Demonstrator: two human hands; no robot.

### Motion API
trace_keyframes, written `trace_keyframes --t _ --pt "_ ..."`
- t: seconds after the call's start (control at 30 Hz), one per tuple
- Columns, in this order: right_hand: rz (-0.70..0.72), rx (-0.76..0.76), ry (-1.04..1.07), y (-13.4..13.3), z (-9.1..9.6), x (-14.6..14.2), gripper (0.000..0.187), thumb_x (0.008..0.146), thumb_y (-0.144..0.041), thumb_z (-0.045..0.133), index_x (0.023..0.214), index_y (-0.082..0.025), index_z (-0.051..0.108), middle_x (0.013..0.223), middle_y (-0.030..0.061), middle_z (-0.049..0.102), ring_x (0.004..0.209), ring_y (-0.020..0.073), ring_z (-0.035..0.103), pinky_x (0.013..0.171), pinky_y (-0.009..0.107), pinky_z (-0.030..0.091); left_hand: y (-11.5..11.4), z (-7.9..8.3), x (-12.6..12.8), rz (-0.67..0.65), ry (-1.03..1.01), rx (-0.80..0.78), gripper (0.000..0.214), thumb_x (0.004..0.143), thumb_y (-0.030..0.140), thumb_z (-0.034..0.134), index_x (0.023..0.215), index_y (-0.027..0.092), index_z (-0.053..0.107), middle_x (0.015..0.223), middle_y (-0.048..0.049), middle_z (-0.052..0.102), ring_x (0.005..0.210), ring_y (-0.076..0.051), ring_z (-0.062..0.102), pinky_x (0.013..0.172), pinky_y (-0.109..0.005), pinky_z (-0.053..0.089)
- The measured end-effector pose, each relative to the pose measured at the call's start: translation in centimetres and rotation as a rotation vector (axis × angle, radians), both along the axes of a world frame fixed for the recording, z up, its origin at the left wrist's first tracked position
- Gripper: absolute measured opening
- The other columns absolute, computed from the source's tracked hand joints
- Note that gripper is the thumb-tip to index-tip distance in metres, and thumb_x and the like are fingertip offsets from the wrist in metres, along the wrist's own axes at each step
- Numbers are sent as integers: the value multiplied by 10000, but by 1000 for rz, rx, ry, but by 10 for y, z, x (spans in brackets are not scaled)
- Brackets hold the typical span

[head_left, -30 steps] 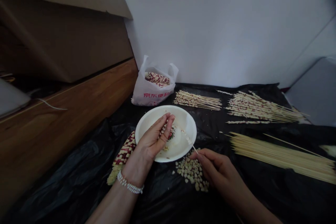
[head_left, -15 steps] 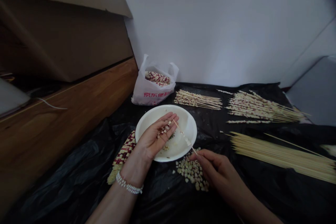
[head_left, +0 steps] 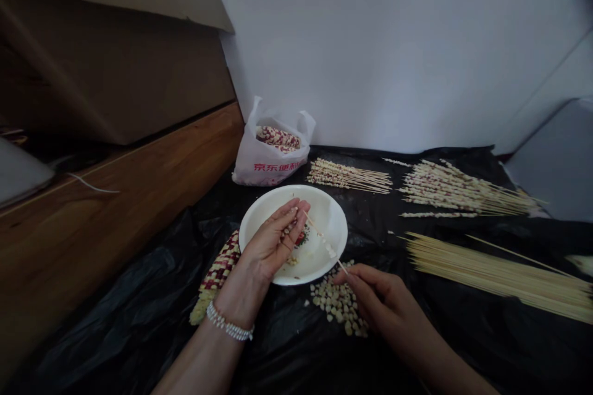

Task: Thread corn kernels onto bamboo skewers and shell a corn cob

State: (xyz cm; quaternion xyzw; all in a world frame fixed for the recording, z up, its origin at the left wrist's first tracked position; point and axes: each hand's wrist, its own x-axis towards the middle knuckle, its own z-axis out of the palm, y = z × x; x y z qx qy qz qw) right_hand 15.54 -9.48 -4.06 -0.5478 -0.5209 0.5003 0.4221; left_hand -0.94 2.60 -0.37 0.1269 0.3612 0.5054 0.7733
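Note:
My left hand hovers over a white plate, palm cupped around several corn kernels, thumb and fingers curled in. My right hand pinches the lower end of a thin bamboo skewer that carries a few kernels and points up-left toward my left fingertips. A small heap of loose pale kernels lies on the black sheet right beside my right hand. A red-and-white corn cob lies under my left wrist.
A white plastic bag with more cobs stands at the back. Two bundles of loaded skewers lie by the wall, bare skewers at right. A wooden ledge and cardboard box rise at left.
The skewer tip has swung closer to my left fingertips, and my left fingers have curled slightly tighter over the kernels. My right hand has stayed nearly in place.

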Motion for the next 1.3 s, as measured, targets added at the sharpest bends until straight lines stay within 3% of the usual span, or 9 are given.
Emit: trace_keyframes --t 0.43,1.3 --pt "14 -12 -32 -1 2 -1 343 937 -432 462 911 -182 695 495 -79 272 437 106 245 411 254 127 -3 4 4 -35 69 -30 215 832 37 594 1022 92 677 1122 -148 686 973 -176 683 747 -189 574" --pt "-3 4 28 -3 -3 -5 340 941 -420 452 944 -175 689 461 -90 278 406 103 235 384 242 138 -3 -4 4 -58 107 18 302 802 16 621 1089 99 667 1103 -152 704 1006 -184 679 840 -208 555"
